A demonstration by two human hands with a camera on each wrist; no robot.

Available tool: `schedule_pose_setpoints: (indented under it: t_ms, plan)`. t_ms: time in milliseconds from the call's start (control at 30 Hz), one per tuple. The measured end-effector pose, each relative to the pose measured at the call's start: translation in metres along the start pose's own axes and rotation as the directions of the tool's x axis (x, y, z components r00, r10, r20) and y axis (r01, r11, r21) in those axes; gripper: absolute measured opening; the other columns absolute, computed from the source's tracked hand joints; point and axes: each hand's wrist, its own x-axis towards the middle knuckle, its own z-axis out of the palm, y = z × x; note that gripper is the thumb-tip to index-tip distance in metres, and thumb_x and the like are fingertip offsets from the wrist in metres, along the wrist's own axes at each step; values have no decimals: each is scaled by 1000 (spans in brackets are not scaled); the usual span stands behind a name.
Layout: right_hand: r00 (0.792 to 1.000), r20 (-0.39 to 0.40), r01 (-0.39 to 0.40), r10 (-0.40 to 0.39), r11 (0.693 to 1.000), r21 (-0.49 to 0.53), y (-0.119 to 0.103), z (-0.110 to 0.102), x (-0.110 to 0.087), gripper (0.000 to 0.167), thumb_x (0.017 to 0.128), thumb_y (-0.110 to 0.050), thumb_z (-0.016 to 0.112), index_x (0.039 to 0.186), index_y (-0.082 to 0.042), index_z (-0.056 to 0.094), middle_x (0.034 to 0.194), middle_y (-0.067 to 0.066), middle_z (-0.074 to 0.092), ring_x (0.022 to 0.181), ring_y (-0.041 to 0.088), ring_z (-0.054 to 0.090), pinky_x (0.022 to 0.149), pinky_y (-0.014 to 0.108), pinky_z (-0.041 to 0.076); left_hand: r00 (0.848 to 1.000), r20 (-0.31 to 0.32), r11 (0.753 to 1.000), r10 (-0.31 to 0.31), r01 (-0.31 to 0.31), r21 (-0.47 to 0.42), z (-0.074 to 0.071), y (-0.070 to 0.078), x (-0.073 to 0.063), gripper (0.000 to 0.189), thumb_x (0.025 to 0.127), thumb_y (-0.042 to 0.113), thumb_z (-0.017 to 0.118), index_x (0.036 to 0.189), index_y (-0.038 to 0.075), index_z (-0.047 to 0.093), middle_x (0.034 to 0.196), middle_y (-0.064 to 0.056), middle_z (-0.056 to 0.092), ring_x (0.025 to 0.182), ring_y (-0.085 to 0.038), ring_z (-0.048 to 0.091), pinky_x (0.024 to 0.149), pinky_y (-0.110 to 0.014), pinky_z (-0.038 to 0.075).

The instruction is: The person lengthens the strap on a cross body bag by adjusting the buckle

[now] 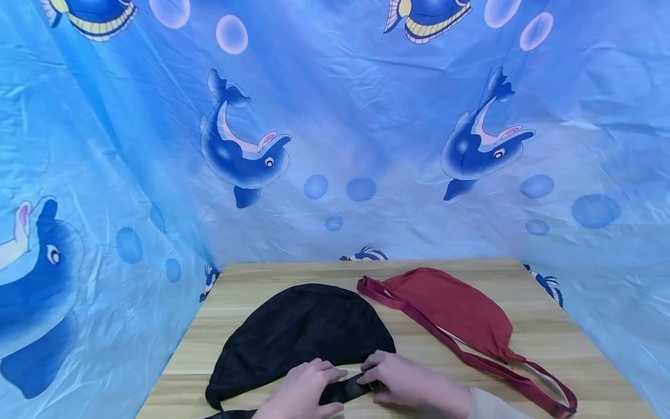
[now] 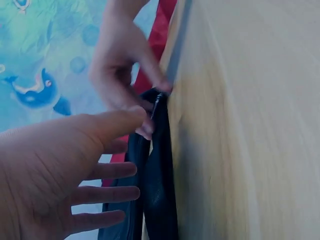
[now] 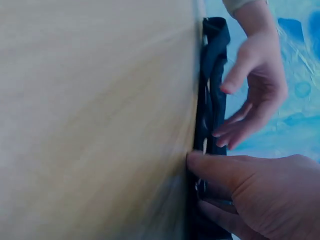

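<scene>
A black crescent-shaped fabric bag (image 1: 309, 329) lies flat on the table, its curved side away from me. Along its near side runs the bag's black strap (image 1: 342, 391). My right hand (image 1: 403, 381) pinches this strap at a buckle, thumb and fingers on either side of it. My left hand (image 1: 300, 393) is beside the strap farther left. In the left wrist view that same left hand (image 2: 65, 170) has its fingers extended and spread, with the strap just past the fingertips. Whether they touch the strap is unclear.
To the right, a red crescent-shaped bag (image 1: 452, 311) lies on the wood-grain table (image 1: 565, 343), its dark red strap (image 1: 487, 366) stretched along the near side. A blue sheet printed with dolphins (image 1: 361, 116) hangs behind the table and at both sides.
</scene>
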Motion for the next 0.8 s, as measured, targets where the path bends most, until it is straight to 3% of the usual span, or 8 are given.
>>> schedule_pose_setpoints:
  t_ms: [133,233,300,367,433,467,667,800]
  plan:
    - [997,-66,27,-29,999,-22,4,-8,8,37,85,-28,91,120,-23,80,107,-13,73,102,-2,63,87,13,55,999,-51,1000,-16,16,14,3,8,5,49,87,49,86,127,23,77,112,10,74,101,-6,68,78,-29,61]
    - [981,-189,46,-35,997,54,6,-18,10,39,84,-27,93,119,-21,77,110,-13,73,105,-1,64,89,17,57,979,-202,1000,8,-14,-25,4,14,11,46,86,41,89,123,17,78,112,7,77,103,-8,71,81,-30,63]
    - [954,-297,75,-28,986,149,7,-26,11,39,84,-24,93,118,-19,76,112,-10,74,105,2,66,89,20,59,936,-350,997,27,-52,-64,2,16,16,42,82,33,93,118,13,80,109,5,79,101,-9,73,83,-31,63]
    - [917,-399,118,-30,973,200,8,-33,11,38,84,-22,93,116,-18,74,111,-8,75,103,4,68,88,24,61,872,-489,991,27,-88,-101,0,17,22,40,77,23,97,111,11,81,104,4,80,97,-9,74,84,-28,63]
    - [884,-468,144,-27,965,217,9,-40,11,35,84,-21,93,114,-18,75,111,-6,76,102,6,71,87,26,62,815,-579,979,3,-121,-165,-5,17,27,40,71,17,99,107,11,82,100,5,80,94,-7,74,84,-26,63]
    - [873,-488,145,-20,964,221,10,-43,11,34,84,-21,93,114,-18,75,112,-6,77,101,7,72,87,27,63,803,-596,966,-15,-142,-216,-7,18,29,39,70,16,99,106,12,82,99,5,80,93,-7,75,84,-25,63]
    - [854,-519,135,7,962,236,14,-53,8,31,84,-22,93,112,-21,80,117,-6,80,107,10,77,91,31,64,830,-525,849,-189,-131,-512,-18,22,35,31,74,17,98,100,21,82,95,8,75,84,-8,75,76,-25,65]
    - [846,-533,143,23,952,269,13,-56,10,29,82,-22,95,108,-20,82,117,-5,81,107,9,77,93,27,63,826,-504,840,-254,-70,-538,-22,26,38,32,69,14,98,95,24,82,93,11,76,80,-6,73,73,-24,63]
